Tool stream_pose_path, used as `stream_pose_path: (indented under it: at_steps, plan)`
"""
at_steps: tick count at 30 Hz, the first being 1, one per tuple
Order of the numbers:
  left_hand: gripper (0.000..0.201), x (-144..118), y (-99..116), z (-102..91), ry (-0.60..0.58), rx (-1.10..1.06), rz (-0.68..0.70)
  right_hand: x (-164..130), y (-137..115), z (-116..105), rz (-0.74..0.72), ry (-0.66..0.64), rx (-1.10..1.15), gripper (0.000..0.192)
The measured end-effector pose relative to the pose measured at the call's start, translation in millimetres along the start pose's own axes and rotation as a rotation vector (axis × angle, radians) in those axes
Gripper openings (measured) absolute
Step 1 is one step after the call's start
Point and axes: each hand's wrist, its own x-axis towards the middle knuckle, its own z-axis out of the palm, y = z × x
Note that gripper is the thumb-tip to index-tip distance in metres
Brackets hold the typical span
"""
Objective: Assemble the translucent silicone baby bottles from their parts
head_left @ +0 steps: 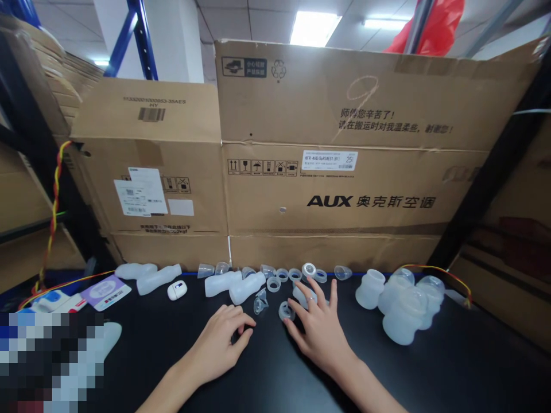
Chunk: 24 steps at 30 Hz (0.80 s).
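Note:
My right hand (321, 324) is spread, palm down, over the black table. Its thumb and forefinger are at a translucent screw ring (284, 311), seemingly touching it. Beneath its fingers lies a milky plastic piece (303, 294), partly hidden. To the left, my left hand (224, 337) rests with fingers loosely curled and thumb apart, holding nothing I can see. Just beyond it is a clear bottle nipple (260, 302). Two milky angled bottles (247, 288) lie behind that. Several loose rings (274, 284) and clear caps (205, 271) line the back.
Several milky wide bottles (404, 315) stand at the right, some with clear domed caps. Two more angled bottles (159, 279), a white earbud case (176, 290) and a purple card (105, 292) lie left. A cardboard wall (267, 218) closes off the back.

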Motion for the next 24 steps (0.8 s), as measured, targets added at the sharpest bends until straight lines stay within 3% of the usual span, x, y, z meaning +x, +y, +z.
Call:
stream_pose_path:
  at_steps: [4, 9, 11, 15, 20, 24]
  plan:
    - [0.020, 0, 1, -0.4, -0.006, -0.011, -0.008, 0, -2, 1, -0.012, 0.044, 0.001, 0.047]
    - [0.021, -1, 3, -0.9, 0.026, -0.005, -0.008, 3, -7, 4, -0.002, 0.115, 0.095, 0.012]
    - [0.025, -3, 7, -0.7, 0.068, -0.033, 0.023, 2, -13, -1, 0.011, 0.137, 0.216, 0.012]
    - [0.063, -8, 23, 4.4, 0.130, -0.149, 0.084, -6, -34, -13, 0.043, 0.085, 0.587, 0.015]
    - [0.039, -10, 40, 18.5, 0.085, -0.289, 0.033, -12, -52, -19, 0.133, 0.026, 0.931, 0.012]
    - [0.048, -9, 38, 24.7, 0.140, -0.348, 0.000, -14, -56, -17, 0.272, 0.131, 1.052, 0.014]
